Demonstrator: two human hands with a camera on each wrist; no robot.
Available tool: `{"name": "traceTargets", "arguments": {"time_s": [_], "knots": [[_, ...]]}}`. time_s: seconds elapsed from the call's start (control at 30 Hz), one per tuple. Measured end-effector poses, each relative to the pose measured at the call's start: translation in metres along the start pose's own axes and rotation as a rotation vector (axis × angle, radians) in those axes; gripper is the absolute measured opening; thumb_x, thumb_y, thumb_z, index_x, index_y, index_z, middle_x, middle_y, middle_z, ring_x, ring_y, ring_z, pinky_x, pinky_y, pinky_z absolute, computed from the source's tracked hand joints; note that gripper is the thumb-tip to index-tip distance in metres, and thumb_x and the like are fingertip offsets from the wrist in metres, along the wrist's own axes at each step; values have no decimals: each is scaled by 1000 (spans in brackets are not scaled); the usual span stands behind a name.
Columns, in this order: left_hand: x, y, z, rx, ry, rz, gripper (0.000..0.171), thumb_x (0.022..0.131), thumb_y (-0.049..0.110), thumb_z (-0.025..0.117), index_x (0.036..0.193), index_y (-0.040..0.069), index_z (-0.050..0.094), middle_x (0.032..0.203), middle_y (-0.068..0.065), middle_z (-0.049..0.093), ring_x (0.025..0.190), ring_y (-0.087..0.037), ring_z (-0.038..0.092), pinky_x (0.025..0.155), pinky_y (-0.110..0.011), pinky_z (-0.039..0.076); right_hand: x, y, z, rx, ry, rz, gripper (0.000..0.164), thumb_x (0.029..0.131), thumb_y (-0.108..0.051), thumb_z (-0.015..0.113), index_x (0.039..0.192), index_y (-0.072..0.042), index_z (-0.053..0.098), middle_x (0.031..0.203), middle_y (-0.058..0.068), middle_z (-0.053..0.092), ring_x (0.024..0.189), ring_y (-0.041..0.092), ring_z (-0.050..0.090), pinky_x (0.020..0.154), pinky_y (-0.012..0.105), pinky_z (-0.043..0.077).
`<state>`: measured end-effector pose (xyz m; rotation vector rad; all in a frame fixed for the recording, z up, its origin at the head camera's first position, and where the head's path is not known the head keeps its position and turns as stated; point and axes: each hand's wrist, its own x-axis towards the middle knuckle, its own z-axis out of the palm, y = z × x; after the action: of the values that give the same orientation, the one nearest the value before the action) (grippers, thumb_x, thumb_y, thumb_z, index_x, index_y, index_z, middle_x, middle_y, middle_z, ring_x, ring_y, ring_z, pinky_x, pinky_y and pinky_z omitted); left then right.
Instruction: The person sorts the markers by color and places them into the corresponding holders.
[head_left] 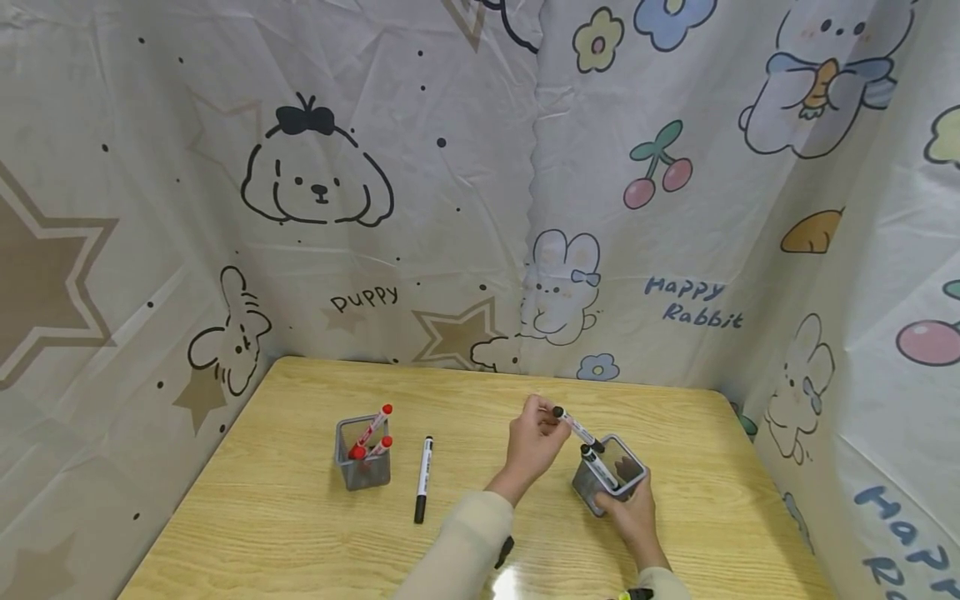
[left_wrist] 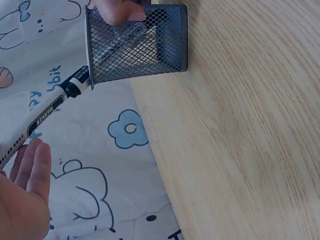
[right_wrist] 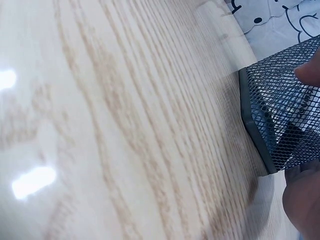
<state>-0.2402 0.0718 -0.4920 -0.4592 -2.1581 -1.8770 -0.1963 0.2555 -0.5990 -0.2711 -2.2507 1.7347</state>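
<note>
My left hand [head_left: 536, 440] pinches a white marker [head_left: 576, 428] with black ends. The marker slants, its lower tip at the rim of a grey mesh pen holder [head_left: 588, 493]. In the left wrist view the tip of the marker [left_wrist: 47, 111] meets the opening of the mesh pen holder [left_wrist: 172, 40]. My right hand [head_left: 636, 515] grips the holder, which is tilted. Another black-capped marker [head_left: 600, 468] leans inside it. The mesh wall [right_wrist: 280, 107] and part of my right hand [right_wrist: 302, 200] appear in the right wrist view.
A second mesh pen holder [head_left: 366, 475] stands to the left with several red-capped markers [head_left: 375, 429] in it. Between the two holders a black-capped marker [head_left: 424, 479] lies on the wooden table [head_left: 300, 533]. A printed curtain [head_left: 450, 208] hangs behind and beside the table.
</note>
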Motion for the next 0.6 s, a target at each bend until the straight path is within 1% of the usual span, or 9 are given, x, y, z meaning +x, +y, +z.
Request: {"name": "traceTargets", "arguments": {"time_s": [0.1,0.23,0.4,0.6], "knots": [[-1,1,1,23,-24,-24,16,83,11,66,93,10,53,83,-1,67,70,-8,62,61,-23,50,0,1,-1,-13,1,-1,79,58,8,69,129,3,34,129,25,45,121,36,41,100,45,29],[-1,0,3,57,-48,-44,15,83,12,66,92,11,55,81,2,66,69,-6,61,61,-22,50,-1,2,-1,-3,-17,7,80,59,8,69,130,2,33,131,24,44,122,36,40,100,46,29],[-1,1,5,105,-55,-48,15,80,9,67,90,12,57,79,5,64,68,-4,61,61,-20,49,-1,2,-1,-5,-46,1,79,60,7,69,130,2,33,130,25,43,121,38,40,100,49,29],[-3,0,6,122,-77,-42,15,80,7,68,90,11,59,79,5,65,68,-3,61,61,-19,49,-2,1,0,-4,-68,-17,78,58,8,67,128,4,35,126,27,46,118,39,42,99,49,29]]}}
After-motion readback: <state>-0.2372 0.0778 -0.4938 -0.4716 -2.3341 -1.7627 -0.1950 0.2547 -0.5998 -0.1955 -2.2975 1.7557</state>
